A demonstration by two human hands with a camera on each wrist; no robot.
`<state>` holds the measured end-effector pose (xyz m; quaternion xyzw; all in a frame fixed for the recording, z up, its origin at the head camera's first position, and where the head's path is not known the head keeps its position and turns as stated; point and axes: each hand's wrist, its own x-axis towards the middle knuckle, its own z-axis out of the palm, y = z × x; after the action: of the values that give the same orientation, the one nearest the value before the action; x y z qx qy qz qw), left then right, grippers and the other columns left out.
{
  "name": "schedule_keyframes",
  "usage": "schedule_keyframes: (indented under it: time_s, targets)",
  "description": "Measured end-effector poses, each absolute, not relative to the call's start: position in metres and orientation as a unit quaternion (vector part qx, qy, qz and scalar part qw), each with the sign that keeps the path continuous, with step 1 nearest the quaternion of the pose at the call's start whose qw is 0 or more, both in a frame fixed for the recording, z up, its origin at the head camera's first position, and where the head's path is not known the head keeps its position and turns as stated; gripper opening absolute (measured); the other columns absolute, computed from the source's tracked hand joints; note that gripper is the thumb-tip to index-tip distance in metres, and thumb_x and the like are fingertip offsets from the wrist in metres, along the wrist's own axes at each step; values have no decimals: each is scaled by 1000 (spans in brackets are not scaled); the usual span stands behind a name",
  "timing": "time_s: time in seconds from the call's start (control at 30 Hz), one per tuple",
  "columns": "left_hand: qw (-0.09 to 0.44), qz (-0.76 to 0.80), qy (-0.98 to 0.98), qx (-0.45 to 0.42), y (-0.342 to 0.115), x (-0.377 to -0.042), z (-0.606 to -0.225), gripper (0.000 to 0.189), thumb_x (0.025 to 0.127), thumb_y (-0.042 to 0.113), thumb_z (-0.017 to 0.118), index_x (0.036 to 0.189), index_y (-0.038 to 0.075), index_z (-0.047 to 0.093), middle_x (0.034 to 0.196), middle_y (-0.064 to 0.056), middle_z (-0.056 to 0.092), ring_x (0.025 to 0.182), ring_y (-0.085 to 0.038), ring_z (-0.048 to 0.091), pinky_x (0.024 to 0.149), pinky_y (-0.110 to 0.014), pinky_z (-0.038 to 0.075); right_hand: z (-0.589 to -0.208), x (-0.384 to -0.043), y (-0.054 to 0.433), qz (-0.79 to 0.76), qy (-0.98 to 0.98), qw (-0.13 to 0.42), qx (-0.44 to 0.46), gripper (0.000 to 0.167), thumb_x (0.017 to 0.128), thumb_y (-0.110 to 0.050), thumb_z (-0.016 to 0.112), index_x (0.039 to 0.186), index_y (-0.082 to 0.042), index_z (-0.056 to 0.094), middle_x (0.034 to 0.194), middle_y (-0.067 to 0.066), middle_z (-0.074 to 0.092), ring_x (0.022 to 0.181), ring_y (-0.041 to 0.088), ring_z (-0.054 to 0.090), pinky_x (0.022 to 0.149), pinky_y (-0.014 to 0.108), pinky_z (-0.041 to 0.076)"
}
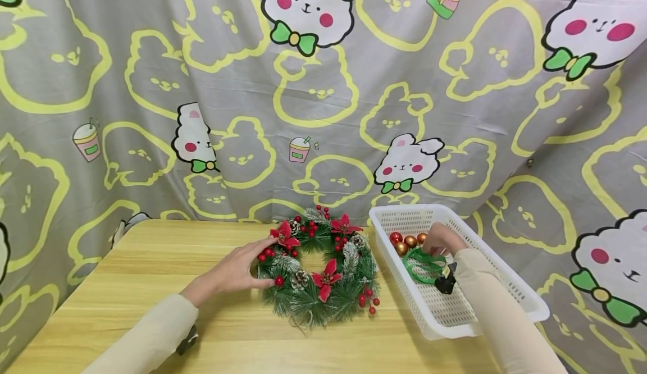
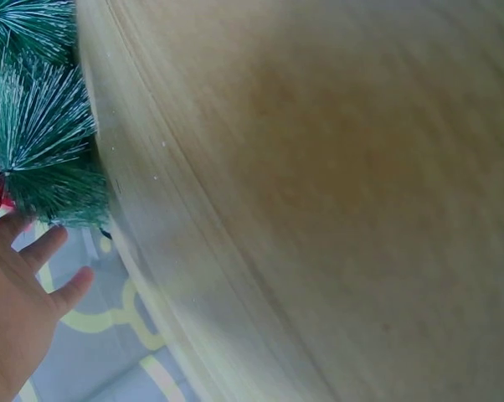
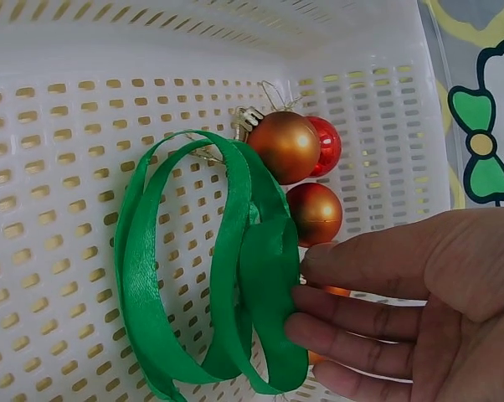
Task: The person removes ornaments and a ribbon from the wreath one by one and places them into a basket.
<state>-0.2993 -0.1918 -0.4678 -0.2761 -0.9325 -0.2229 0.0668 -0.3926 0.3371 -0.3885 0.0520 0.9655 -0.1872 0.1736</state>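
Note:
A green wreath (image 1: 328,301) with red poinsettias, red berries and pine cones lies on the wooden table. At its left side my left hand (image 1: 242,267) rests with the fingers spread and fairly straight; in the left wrist view, spread fingers (image 2: 55,260) lie beside the green needles. Inside a white plastic basket (image 1: 424,318), my right hand (image 1: 440,239) pinches the edge of a looped green ribbon (image 3: 185,343) between thumb and fingertips. Right beside the ribbon are several baubles, among them a matte orange-gold bauble (image 3: 284,148) and a shiny red bauble (image 3: 326,146).
The basket stands right of the wreath, near the table's right side. A patterned grey curtain (image 1: 242,99) hangs behind the light wooden table (image 1: 237,334) and around its sides. A small black object (image 1: 446,281) shows at my right wrist.

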Motion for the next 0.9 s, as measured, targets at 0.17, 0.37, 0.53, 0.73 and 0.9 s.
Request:
schedule_keyframes:
  time_s: [0.17, 0.37, 0.53, 0.73, 0.9]
  targets:
    - [67, -221, -933, -276, -190, -300, -467, 104, 80, 72, 71, 162, 24, 30, 161, -14, 41, 142, -44, 45, 112, -71, 35, -388, -392, 339, -191, 965, 171, 63, 6, 79, -5, 71, 78, 1, 69, 81, 13, 76, 74, 22, 72, 76, 44, 59]
    - [72, -210, -934, -281, -189, -303, -465, 104, 80, 72, 71, 161, 22, 31, 160, -16, 42, 141, -44, 47, 112, -70, 36, -388, -393, 341, -205, 965, 152, 63, 7, 79, -6, 73, 77, 1, 71, 80, 14, 77, 74, 24, 74, 71, 45, 58]
    - [72, -207, -933, -284, -189, -306, -462, 104, 80, 72, 71, 162, 21, 30, 160, -17, 42, 140, -45, 47, 111, -71, 37, -387, -397, 340, -223, 967, 117, 39, 20, 79, -3, 66, 60, -8, 62, 58, 6, 64, 56, 17, 62, 53, 32, 48]
    - [87, -208, -931, -289, -190, -312, -449, 101, 82, 68, 72, 161, 18, 32, 159, -16, 44, 140, -43, 48, 109, -69, 40, -374, -398, 328, -231, 971, 66, 8, 24, 84, -6, 63, 60, -8, 59, 62, 4, 62, 60, 17, 58, 51, 25, 42]
    - [97, -206, -933, -279, -185, -323, -423, 92, 87, 61, 70, 160, 18, 34, 160, -16, 42, 143, -44, 44, 112, -70, 36, -353, -396, 308, -270, 963, 12, -26, 25, 94, -14, 62, 99, 7, 73, 96, 21, 72, 85, 30, 66, 67, 32, 52]
